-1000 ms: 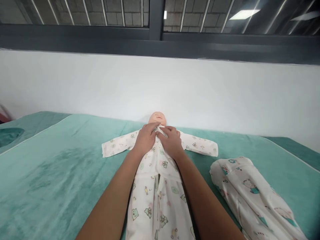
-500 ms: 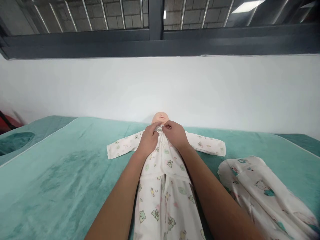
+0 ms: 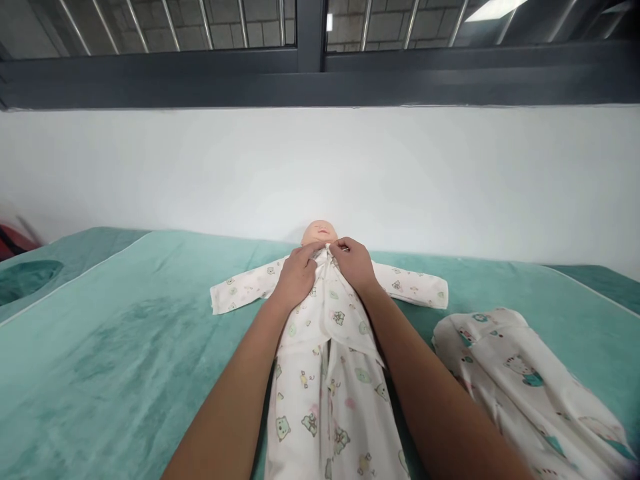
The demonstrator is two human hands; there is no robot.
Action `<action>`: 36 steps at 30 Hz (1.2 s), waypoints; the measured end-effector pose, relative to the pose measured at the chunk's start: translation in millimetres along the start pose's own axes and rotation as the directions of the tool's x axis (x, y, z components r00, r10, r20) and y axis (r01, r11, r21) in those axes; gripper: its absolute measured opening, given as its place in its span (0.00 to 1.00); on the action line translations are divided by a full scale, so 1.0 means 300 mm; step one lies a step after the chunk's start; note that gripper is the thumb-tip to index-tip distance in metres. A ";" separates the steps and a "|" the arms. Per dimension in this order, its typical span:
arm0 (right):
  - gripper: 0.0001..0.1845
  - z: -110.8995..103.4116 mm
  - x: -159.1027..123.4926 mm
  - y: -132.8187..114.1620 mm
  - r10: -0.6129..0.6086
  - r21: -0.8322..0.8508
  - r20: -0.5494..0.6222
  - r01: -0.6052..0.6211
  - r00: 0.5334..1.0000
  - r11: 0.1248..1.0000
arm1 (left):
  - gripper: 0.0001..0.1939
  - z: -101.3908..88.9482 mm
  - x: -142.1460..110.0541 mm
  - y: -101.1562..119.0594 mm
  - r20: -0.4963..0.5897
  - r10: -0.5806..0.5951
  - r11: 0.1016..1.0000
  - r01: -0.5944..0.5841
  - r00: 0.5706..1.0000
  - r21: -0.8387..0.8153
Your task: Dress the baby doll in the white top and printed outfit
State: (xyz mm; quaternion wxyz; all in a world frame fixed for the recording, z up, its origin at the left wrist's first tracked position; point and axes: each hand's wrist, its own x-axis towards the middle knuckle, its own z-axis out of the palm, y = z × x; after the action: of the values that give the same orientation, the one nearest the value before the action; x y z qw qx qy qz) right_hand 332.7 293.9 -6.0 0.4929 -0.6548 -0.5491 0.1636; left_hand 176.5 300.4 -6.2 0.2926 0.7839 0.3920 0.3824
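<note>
A baby doll (image 3: pixel 320 231) lies on its back with its head toward the wall, dressed in a white baby shirt (image 3: pixel 345 327) with bear prints. Both sleeves stretch out sideways. White printed baby pants (image 3: pixel 300 420) cover the part below the shirt. At the neckline, my left hand (image 3: pixel 299 272) grips the collar's left side, its fingertips just under the doll's chin. My right hand (image 3: pixel 354 265) pinches the collar's right side, a small gap from the left. What lies under the fingertips is hidden.
Right of the doll lies a folded white printed cloth (image 3: pixel 525 387). A teal plush sheet (image 3: pixel 135 347) covers the surface, which meets a white wall (image 3: pixel 320 167). Above is a dark window frame (image 3: pixel 310 80). Something red (image 3: pixel 17 241) stands at the far left.
My right hand has shifted a little away from the left, so more of the collar's middle shows between them. The whole view has moved slightly.
</note>
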 end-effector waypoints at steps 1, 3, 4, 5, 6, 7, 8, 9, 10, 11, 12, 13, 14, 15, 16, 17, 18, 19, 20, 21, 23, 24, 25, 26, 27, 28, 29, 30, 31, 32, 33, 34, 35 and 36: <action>0.10 0.000 -0.002 0.000 -0.014 0.020 0.008 0.014 1.000 1.000 | 0.28 -0.001 0.002 0.001 0.004 -0.007 1.000 0.007 1.000 -0.007; 0.10 -0.001 -0.006 -0.003 -0.029 0.037 0.043 0.028 0.999 0.999 | 0.29 -0.003 0.004 0.002 0.012 -0.008 1.000 0.009 1.000 -0.015; 0.10 -0.002 -0.008 -0.005 -0.031 0.031 0.060 0.029 0.998 0.999 | 0.29 -0.005 0.005 0.002 0.013 -0.001 1.000 0.001 1.000 -0.019; 0.10 -0.003 -0.010 -0.008 -0.028 0.017 0.071 0.027 0.997 0.999 | 0.29 -0.007 0.006 0.002 0.015 0.010 1.000 -0.010 1.000 -0.027; 0.10 -0.003 -0.010 -0.010 -0.022 -0.001 0.073 0.022 0.997 1.000 | 0.29 -0.009 0.007 0.001 0.016 0.020 0.999 -0.019 1.000 -0.038; 0.10 -0.003 -0.010 -0.012 -0.014 -0.020 0.071 0.016 0.997 1.000 | 0.28 -0.011 0.007 0.001 0.019 0.026 0.998 -0.024 0.999 -0.053; 0.09 -0.001 -0.009 -0.012 -0.006 -0.035 0.064 0.008 0.998 0.999 | 0.28 -0.012 0.007 0.001 0.021 0.023 0.998 -0.022 1.000 -0.064; 0.09 0.001 -0.006 -0.010 0.005 -0.047 0.055 -0.003 0.998 0.999 | 0.27 -0.013 0.007 0.001 0.022 0.012 0.997 -0.010 1.000 -0.071; 0.09 0.003 -0.003 -0.007 0.019 -0.057 0.046 -0.016 0.999 0.998 | 0.26 -0.014 0.007 0.000 0.023 -0.005 0.997 0.007 1.000 -0.070; 0.09 0.006 0.001 -0.003 0.032 -0.064 0.035 -0.030 0.999 0.997 | 0.25 -0.013 0.006 0.000 0.019 -0.022 0.998 0.023 1.000 -0.065; 0.09 0.008 0.004 0.001 0.046 -0.069 0.021 -0.044 0.999 0.997 | 0.24 -0.012 0.004 0.000 0.010 -0.030 0.998 0.031 1.000 -0.056; 0.08 0.009 0.006 0.004 0.057 -0.070 0.002 -0.057 0.998 0.996 | 0.24 -0.010 0.001 -0.001 -0.007 -0.024 0.999 0.023 1.000 -0.049; 0.08 0.010 0.006 0.007 0.063 -0.063 -0.019 -0.065 0.998 0.996 | 0.24 -0.007 -0.003 -0.002 -0.028 -0.003 0.999 0.001 1.000 -0.043; 0.08 0.009 0.003 0.009 0.067 -0.045 -0.044 -0.069 0.997 0.997 | 0.24 -0.005 -0.009 -0.002 -0.049 0.030 0.999 -0.032 0.998 -0.038; 0.08 0.006 -0.003 0.008 0.070 -0.015 -0.072 -0.072 0.995 0.997 | 0.24 -0.003 -0.016 -0.002 -0.068 0.065 0.997 -0.068 0.996 -0.031; 0.08 0.002 -0.014 0.006 0.080 0.022 -0.099 -0.078 0.992 0.997 | 0.24 0.000 -0.025 -0.001 -0.081 0.096 0.995 -0.098 0.992 -0.022; 0.08 -0.003 -0.028 0.003 0.097 0.058 -0.124 -0.090 0.988 0.994 | 0.23 0.002 -0.035 0.000 -0.088 0.118 0.993 -0.119 0.989 -0.011; 0.08 -0.009 -0.046 -0.002 0.120 0.088 -0.150 -0.107 0.981 0.990 | 0.22 0.004 -0.047 0.002 -0.091 0.130 0.991 -0.130 0.987 0.004; 0.07 -0.015 -0.068 -0.008 0.146 0.107 -0.178 -0.129 0.973 0.986 | 0.21 0.006 -0.059 0.004 -0.094 0.134 0.991 -0.132 0.987 0.021; 0.06 -0.021 -0.091 -0.014 0.169 0.115 -0.204 -0.148 0.964 0.982 | 0.19 0.009 -0.072 0.006 -0.096 0.135 0.990 -0.131 0.986 0.042; 0.05 -0.029 -0.143 -0.027 0.183 0.101 -0.244 -0.163 0.952 0.981 | 0.18 0.015 -0.096 0.010 -0.099 0.133 0.988 -0.124 0.986 0.091; 0.04 -0.031 -0.168 -0.034 0.174 0.087 -0.259 -0.156 0.950 0.984 | 0.18 0.017 -0.107 0.011 -0.097 0.133 0.986 -0.121 0.986 0.116; 0.04 -0.032 -0.193 -0.041 0.159 0.077 -0.270 -0.143 0.950 0.987 | 0.18 0.020 -0.116 0.012 -0.092 0.134 0.983 -0.121 0.987 0.139; 0.04 -0.032 -0.214 -0.048 0.143 0.074 -0.277 -0.127 0.950 0.989 | 0.18 0.022 -0.122 0.012 -0.088 0.135 0.980 -0.120 0.987 0.156; 0.05 -0.031 -0.233 -0.055 0.126 0.073 -0.278 -0.110 0.952 0.991 | 0.19 0.023 -0.127 0.012 -0.084 0.132 0.979 -0.117 0.988 0.167; 0.07 -0.029 -0.246 -0.061 0.108 0.071 -0.269 -0.093 0.957 0.993 | 0.19 0.023 -0.130 0.011 -0.080 0.130 0.979 -0.114 0.988 0.171; 0.09 -0.028 -0.255 -0.067 0.089 0.061 -0.247 -0.076 0.965 0.995 | 0.19 0.022 -0.131 0.011 -0.076 0.125 0.979 -0.111 0.989 0.172; 0.11 -0.027 -0.259 -0.071 0.069 0.040 -0.212 -0.062 0.975 0.997 | 0.19 0.021 -0.130 0.010 -0.073 0.120 0.980 -0.106 0.990 0.170; 0.12 -0.026 -0.257 -0.075 0.049 0.008 -0.167 -0.048 0.985 0.999 | 0.20 0.019 -0.128 0.009 -0.070 0.114 0.980 -0.101 0.991 0.169; 0.14 -0.026 -0.252 -0.078 0.030 -0.032 -0.123 -0.034 0.992 0.999 | 0.20 0.018 -0.126 0.008 -0.066 0.111 0.981 -0.098 0.992 0.168; 0.15 -0.026 -0.243 -0.080 0.015 -0.072 -0.085 -0.021 0.996 0.997 | 0.20 0.017 -0.123 0.007 -0.062 0.109 0.981 -0.097 0.992 0.167; 0.15 -0.025 -0.231 -0.082 0.004 -0.108 -0.058 -0.010 0.998 0.994 | 0.20 0.016 -0.120 0.006 -0.061 0.105 0.982 -0.094 0.993 0.164; 0.14 -0.025 -0.219 -0.084 -0.005 -0.137 -0.038 -0.001 0.999 0.991 | 0.20 0.015 -0.117 0.004 -0.061 0.100 0.983 -0.089 0.993 0.160; 0.12 -0.024 -0.207 -0.086 -0.011 -0.160 -0.025 0.007 1.000 0.987 | 0.20 0.015 -0.114 0.003 -0.062 0.094 0.984 -0.084 0.994 0.156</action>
State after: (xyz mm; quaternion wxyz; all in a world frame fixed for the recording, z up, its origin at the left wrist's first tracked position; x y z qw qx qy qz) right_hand 302.3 233.6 -1.9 0.4464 -0.6919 -0.5570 0.1084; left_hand 166.9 270.4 -20.5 0.2003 0.8072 0.3946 0.3906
